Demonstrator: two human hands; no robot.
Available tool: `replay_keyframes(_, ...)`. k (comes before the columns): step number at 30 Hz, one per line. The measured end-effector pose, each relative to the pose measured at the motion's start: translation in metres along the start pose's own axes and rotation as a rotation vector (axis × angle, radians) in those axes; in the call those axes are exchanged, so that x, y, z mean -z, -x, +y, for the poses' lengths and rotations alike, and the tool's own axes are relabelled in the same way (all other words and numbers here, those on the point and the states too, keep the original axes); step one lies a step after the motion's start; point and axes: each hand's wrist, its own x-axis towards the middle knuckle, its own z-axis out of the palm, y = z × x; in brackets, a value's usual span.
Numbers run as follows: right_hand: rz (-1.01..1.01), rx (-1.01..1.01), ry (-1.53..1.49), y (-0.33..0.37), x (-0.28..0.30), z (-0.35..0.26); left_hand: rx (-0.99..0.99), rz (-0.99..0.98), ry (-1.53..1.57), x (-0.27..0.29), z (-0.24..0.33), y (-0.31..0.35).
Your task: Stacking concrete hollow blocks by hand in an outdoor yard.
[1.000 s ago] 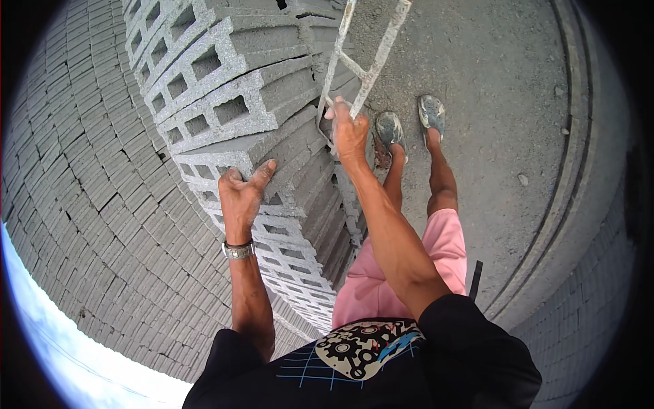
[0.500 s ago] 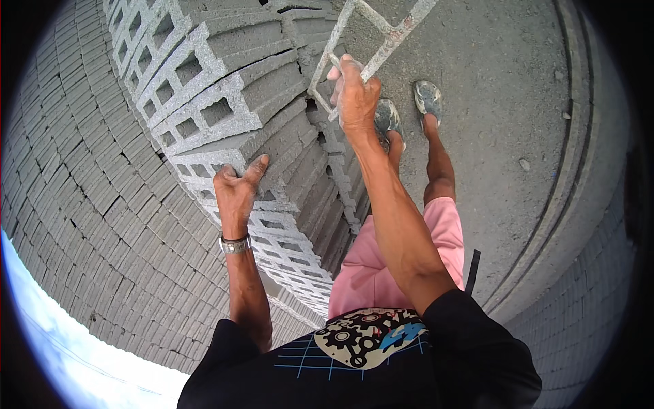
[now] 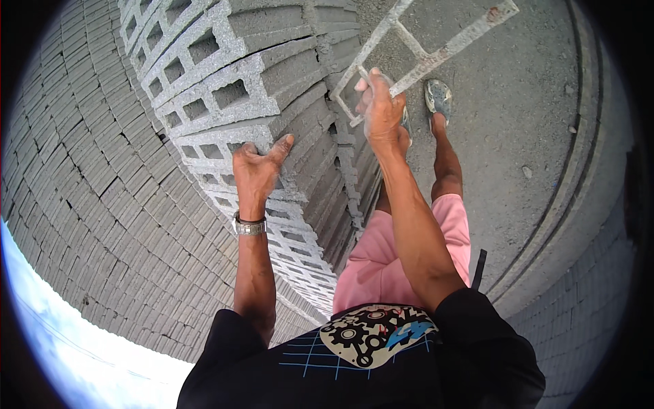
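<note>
My left hand, with a metal-band watch at its wrist, grips a grey hollow concrete block at the corner of a tall stack. The thumb lies over the block's side face, and the other fingers curl in at its holed face, partly hidden. To the right, my right hand is closed round a bar of a crusted, whitish metal frame. This frame has long bars joined by crosspieces and is held up beside the stack, above the ground. Dust whitens the fingers.
More hollow blocks rise in rows beyond my left hand. A wide wall of stacked blocks fills the left side. My shoe stands on dusty ground with small stones. A long ridged edge curves along the right.
The metal frame has swung outward to the right, showing more of its length. My right hand has come lower beside the stack, now covering most of one shoe. My left hand stays on the stack's corner.
</note>
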Motion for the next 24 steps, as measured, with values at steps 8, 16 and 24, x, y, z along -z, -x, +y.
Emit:
replay_keyframes(8, 0.13, 0.147, -0.116, -0.007, 0.109, -0.089, -0.024, 0.153, 0.251, 0.028, -0.049, 0.051)
replay_keyframes(16, 0.026, -0.056, -0.182, 0.046, 0.105, -0.034, -0.293, 0.261, -0.298, -0.059, -0.087, 0.054)
replay_keyframes(24, 0.069, -0.087, -0.122, 0.089, 0.092, 0.0, 0.002, 0.073, 0.023, -0.034, -0.066, 0.06)
